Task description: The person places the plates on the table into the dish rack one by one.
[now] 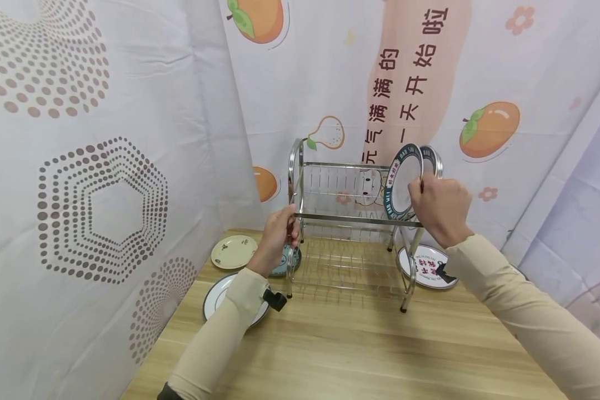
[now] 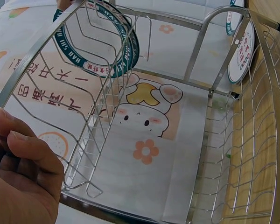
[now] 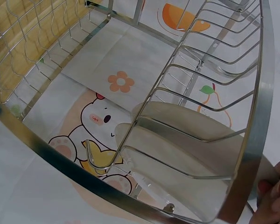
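Observation:
A two-tier metal dish rack (image 1: 350, 218) stands on the table. Two plates with teal lettered rims are upright in the right end of its upper tier. My right hand (image 1: 442, 208) grips the inner plate (image 1: 394, 189) by its near edge; the outer plate (image 1: 428, 158) is partly hidden behind it. From the right wrist view, the pale backs of the plates (image 3: 177, 154) lean between the wires, with right-hand fingers (image 3: 275, 198) at the edge. My left hand (image 1: 279, 236), its fingers curled, holds the rack's front left frame. The left wrist view shows that hand (image 2: 25, 172) beside the top rail.
Left of the rack lie a cream plate (image 1: 234, 251), a teal plate (image 1: 281, 266) and a white dark-rimmed plate (image 1: 215, 294) partly under my left arm. A white plate with red characters (image 1: 427, 261) lies right of it. Printed curtains (image 1: 330, 83) hang behind and left.

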Demonstrator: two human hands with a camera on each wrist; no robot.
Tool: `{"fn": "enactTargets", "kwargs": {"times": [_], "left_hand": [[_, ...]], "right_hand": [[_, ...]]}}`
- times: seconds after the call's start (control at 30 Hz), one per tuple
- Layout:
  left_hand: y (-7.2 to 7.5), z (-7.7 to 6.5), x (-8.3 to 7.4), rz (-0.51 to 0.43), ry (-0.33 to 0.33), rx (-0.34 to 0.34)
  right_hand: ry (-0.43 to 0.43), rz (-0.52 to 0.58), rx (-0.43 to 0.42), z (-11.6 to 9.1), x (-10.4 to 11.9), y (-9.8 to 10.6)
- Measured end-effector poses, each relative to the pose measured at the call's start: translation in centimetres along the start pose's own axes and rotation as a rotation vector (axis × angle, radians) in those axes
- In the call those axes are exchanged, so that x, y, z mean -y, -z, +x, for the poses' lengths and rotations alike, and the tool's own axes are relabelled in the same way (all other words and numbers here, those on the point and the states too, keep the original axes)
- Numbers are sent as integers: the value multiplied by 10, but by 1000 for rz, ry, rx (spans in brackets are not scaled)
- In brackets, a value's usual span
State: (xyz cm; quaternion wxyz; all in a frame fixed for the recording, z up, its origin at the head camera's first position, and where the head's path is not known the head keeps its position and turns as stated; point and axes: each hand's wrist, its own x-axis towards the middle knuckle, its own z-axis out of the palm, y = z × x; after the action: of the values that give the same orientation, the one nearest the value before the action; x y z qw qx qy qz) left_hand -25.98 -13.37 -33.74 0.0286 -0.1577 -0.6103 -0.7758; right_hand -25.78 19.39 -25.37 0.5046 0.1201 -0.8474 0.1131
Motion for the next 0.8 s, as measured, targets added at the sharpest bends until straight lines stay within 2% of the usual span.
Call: {"fn": "enactTargets", "kwargs": {"times": [0.33, 0.63, 0.8], "left_hand": [[2, 2, 0, -16, -8, -1], [4, 1, 4, -25, -11, 5], [5, 4, 6, -48, -24, 15]], "right_hand": [[-74, -100, 231, 0, 7, 8], [-79, -105, 348, -4, 11, 13], [-94, -161, 378, -4, 13, 14]]}}
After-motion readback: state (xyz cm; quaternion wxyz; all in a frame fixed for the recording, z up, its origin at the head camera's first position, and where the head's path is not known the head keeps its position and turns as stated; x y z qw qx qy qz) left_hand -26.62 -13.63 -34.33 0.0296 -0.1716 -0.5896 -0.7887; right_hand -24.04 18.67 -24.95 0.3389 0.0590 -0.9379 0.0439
